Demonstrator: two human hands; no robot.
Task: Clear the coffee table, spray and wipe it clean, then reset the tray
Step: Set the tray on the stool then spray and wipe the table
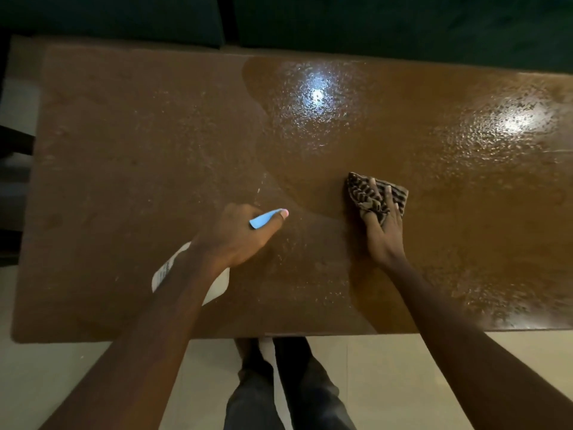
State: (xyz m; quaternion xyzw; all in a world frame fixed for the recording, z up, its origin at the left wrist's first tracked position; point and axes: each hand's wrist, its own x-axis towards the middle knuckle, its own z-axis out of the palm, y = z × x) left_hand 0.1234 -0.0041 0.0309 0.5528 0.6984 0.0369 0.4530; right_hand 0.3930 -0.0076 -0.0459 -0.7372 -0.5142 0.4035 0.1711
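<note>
Over the brown glossy rectangular coffee table (155,135), the left hand (238,240) wraps tight around a white plastic spray bottle with a blue trigger (266,218); its contents can't be seen. Right of the bottle, the right hand (383,232) presses spread fingers onto a crumpled brown-and-black striped cloth (361,193) lying on the tabletop.

I am standing in a home living room, at a low brown coffee table (155,135) whose glossy top throws back the ceiling lights. Just beyond the table's far edge sits a dark green sofa (403,23), its seat cushions running along the table's length. On the near side of the table, pale floor tiles (418,361) lie under my feet, the plain kind of flooring a sitting room has.
</note>
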